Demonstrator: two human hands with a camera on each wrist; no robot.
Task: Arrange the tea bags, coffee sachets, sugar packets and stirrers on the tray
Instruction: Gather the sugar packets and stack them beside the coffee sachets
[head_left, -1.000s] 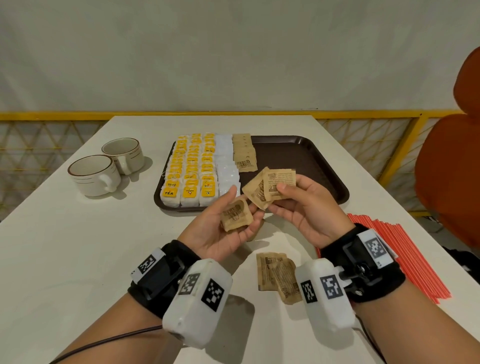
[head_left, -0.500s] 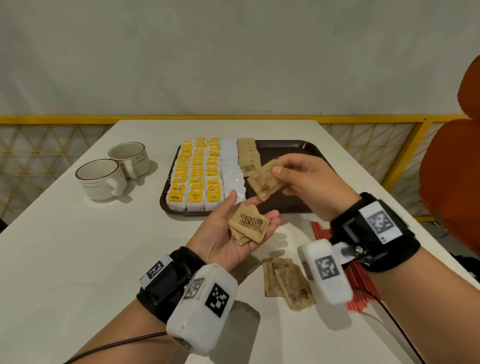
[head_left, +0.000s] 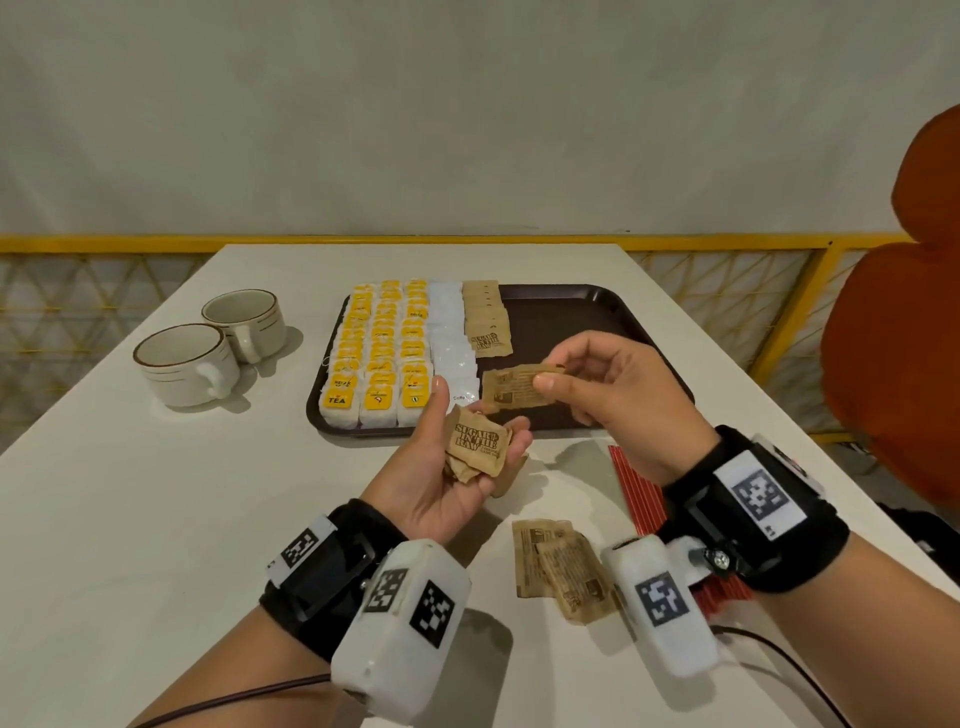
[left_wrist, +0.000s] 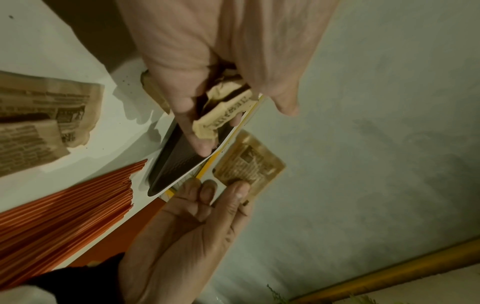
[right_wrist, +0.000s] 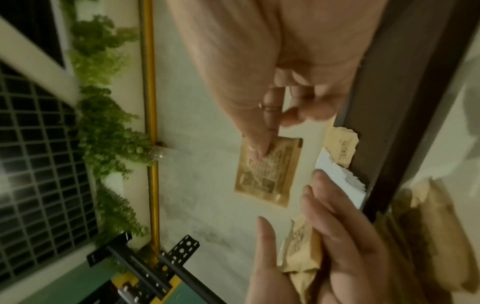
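Note:
My left hand (head_left: 480, 423) is palm up just in front of the tray, its fingers curled round a small bunch of brown sugar packets (head_left: 475, 447), also in the left wrist view (left_wrist: 226, 107). My right hand (head_left: 550, 371) pinches one brown sugar packet (head_left: 511, 389) between thumb and fingers, above the near part of the dark brown tray (head_left: 571, 322). The right wrist view shows that packet (right_wrist: 267, 170) hanging from the fingertips. On the tray lie rows of yellow tea bags (head_left: 379, 353), white sachets (head_left: 452, 338) and a row of brown sugar packets (head_left: 485, 322).
Loose brown packets (head_left: 561, 566) lie on the white table between my wrists. Red stirrers (head_left: 639, 488) lie under my right forearm. Two cups (head_left: 187, 364) (head_left: 244, 322) stand left of the tray. An orange chair (head_left: 904, 338) is at the right.
My right hand moved away from my left hand and out over the tray's front with a single packet. The left hand stays palm up with its packets.

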